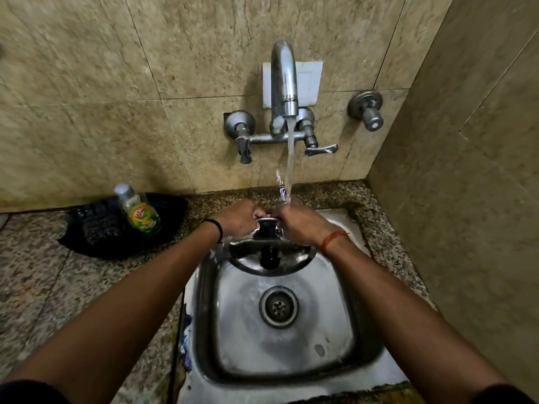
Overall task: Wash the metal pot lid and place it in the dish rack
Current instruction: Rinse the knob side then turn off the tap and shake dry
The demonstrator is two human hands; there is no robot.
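Right under the running tap (284, 83), both hands meet over the back part of the sink (361, 339). The metal lid (272, 259) is held above the basin, behind the drain (278, 307), tilted so its shiny top faces the camera, with its dark knob (267, 228) standing up between the two hands. The left hand (240, 218) has its fingers curled around the lid's far edge on the left of the knob, a dark band on its wrist. The right hand (300, 227) grips the lid on the other side of the knob, fingers curled over, a red thread around its wrist. The stream of water (289, 167) falls from the tap and lands on the right hand's knuckles, just beside the knob. To the left of the sink, on the speckled counter (40, 272), a bottle of dish soap (140, 212) with a yellow and green label stands in a black tray (96, 240) against the tiled wall.
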